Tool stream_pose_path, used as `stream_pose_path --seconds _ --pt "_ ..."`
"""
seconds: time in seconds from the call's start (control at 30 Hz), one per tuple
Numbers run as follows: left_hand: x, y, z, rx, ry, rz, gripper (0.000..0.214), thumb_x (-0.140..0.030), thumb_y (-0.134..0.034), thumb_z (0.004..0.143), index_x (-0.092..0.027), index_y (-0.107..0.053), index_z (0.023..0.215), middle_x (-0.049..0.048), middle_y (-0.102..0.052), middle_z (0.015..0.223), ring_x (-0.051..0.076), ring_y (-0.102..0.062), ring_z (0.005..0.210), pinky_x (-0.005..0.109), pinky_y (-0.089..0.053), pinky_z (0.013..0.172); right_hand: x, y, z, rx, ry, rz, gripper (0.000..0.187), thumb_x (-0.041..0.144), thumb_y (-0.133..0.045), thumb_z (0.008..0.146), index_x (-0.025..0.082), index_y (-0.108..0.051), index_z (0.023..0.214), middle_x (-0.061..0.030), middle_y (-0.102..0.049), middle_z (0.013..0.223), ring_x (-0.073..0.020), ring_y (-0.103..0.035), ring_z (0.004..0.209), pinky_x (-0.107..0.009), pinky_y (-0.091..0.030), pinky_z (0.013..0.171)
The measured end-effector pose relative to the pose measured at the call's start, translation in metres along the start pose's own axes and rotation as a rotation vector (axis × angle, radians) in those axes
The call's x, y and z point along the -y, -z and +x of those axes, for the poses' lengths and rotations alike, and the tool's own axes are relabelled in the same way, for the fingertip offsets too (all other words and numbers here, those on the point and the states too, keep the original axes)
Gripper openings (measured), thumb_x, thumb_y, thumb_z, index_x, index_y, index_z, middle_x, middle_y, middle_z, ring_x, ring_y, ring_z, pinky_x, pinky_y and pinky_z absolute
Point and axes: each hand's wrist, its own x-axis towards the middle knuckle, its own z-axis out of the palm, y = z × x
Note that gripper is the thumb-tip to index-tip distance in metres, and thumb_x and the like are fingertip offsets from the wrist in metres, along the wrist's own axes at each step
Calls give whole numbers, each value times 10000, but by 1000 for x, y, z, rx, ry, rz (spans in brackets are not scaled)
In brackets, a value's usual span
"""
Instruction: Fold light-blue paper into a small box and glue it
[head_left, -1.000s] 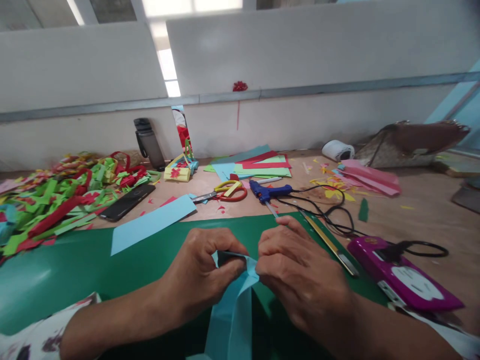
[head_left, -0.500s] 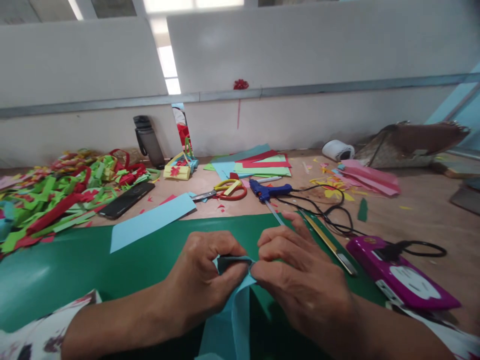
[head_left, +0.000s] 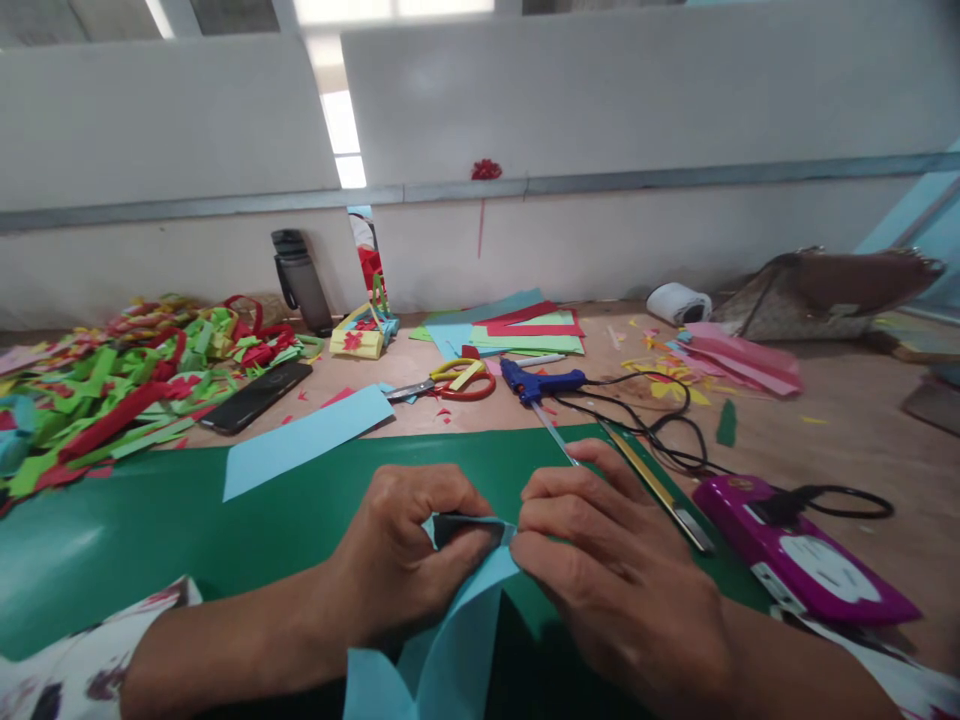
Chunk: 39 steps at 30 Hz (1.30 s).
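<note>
A folded piece of light blue paper [head_left: 459, 645] is held between my two hands above the green mat [head_left: 292, 535]. My left hand [head_left: 409, 555] is closed on its upper left part, thumb inside the fold. My right hand [head_left: 607, 555] pinches the upper right corner with thumb and forefinger, its other fingers curled. The paper's lower flaps hang toward me, spread apart. Beyond my hands lies a flat light blue paper strip [head_left: 307, 440], its far end by the scissors [head_left: 442, 382]. A blue glue gun [head_left: 541, 382] with a clear stick rests just past my right hand.
At left are a pile of cut paper strips [head_left: 112, 400], a black phone [head_left: 256, 397] and a grey bottle [head_left: 300, 285]. On the right lie a yellow cutter knife [head_left: 652, 478], a purple power box [head_left: 802, 555] and black cable [head_left: 660, 430]. Coloured sheets [head_left: 517, 325] lie behind.
The blue paper's lower flaps have spread, one now showing further left. My right hand has shifted slightly right along with the pinched corner; my left hand stays nearly still.
</note>
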Motion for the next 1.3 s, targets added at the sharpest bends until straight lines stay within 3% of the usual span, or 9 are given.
stream_pose_path --seconds 0.2,0.37,0.77,1.03,1.17,1.3 --pt "0 -1 -1 -24 -6 7 147 -57 -544 689 -120 -618 579 -3 -602 522 69 -519 476 153 -393 498 0 -1 1 -69 16 28 226 64 -416 808 178 -611 809 -13 -627 729 -143 -567 802 -384 -343 914" --pt "1 -3 -3 -39 2 -2 155 -36 -535 674 -121 -635 592 -6 -603 527 65 -515 476 146 -384 488 0 6 3 41 34 87 208 30 -444 776 161 -602 808 -29 -672 814 -145 -577 826 -331 -424 818" --pt "1 -4 -4 -49 11 -6 169 -7 -531 654 -112 -645 588 -1 -601 531 70 -525 485 149 -389 490 2 2 1 -13 -53 233 203 0 -489 753 170 -572 826 -24 -679 799 -142 -591 801 -298 -465 755" --pt "5 -6 -3 -63 -203 8 173 -6 -533 726 -81 -689 735 35 -612 551 79 -537 495 155 -412 501 3 -5 0 -60 -80 244 182 -10 -528 746 166 -558 784 -7 -667 769 -133 -561 784 -291 -448 735" --pt "6 -6 -4 -47 -194 -5 175 -17 -530 733 -89 -689 745 89 -660 680 115 -604 597 181 -462 562 5 -5 0 -59 -98 235 169 3 -530 760 168 -559 790 -2 -664 769 -129 -562 774 -292 -438 732" --pt "3 -4 -6 7 -125 -64 167 -22 -532 729 -99 -680 736 75 -681 681 119 -622 610 178 -464 572 5 -6 -1 -64 -106 237 146 26 -521 777 169 -552 787 1 -654 750 -125 -572 763 -297 -426 749"
